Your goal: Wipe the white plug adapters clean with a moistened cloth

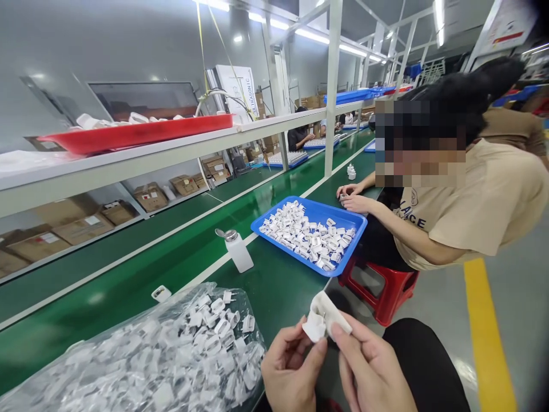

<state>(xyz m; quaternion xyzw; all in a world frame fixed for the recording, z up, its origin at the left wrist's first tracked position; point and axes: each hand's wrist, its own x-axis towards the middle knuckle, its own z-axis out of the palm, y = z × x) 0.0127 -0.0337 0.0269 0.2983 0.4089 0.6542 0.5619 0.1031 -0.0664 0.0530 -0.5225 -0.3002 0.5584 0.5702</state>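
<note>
Near the bottom centre, my left hand (291,366) pinches a small white plug housing (315,327) between thumb and fingers. My right hand (371,363) is closed on a folded white cloth (332,312), which touches the housing from the right and above. Left of my hands lies a clear plastic bag (141,343) full of white plug housings. Beyond my hands, a blue tray (257,224) holds a pile of similar white pieces.
A white pump bottle (239,254) stands between bag and tray. One loose housing (161,294) lies beyond the bag. At right, a person (484,194) sits on a red stool (390,286), hands beside the tray. A shelf above bears a red tray (141,134).
</note>
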